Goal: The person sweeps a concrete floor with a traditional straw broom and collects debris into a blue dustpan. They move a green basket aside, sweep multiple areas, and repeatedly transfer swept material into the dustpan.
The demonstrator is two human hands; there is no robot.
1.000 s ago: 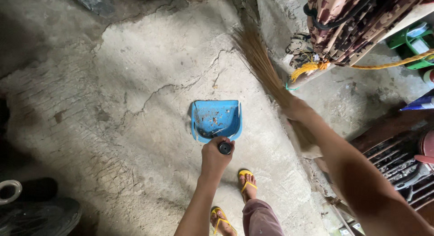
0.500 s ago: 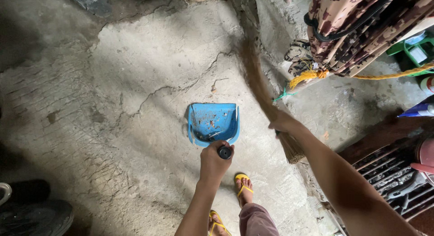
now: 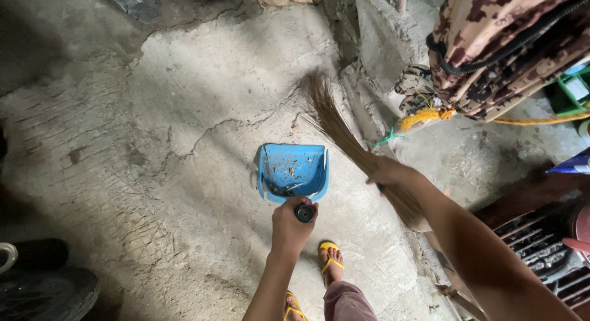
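Sweeping debris toward the pan
Left hand (image 3: 290, 225) is gripping the blue plastic dustpan (image 3: 293, 171); right hand (image 3: 387, 171), clenching the brown straw broom (image 3: 335, 121), is swinging bristles nearer than before.

Both arms bare, no sleeves, no watch or rings visible on left hand (image 3: 290, 225) or right hand (image 3: 389, 171). Yellow flip-flops (image 3: 330, 254) on both feet at 6 o'clock. Muted pink trouser leg (image 3: 347, 301) at bottom edge.
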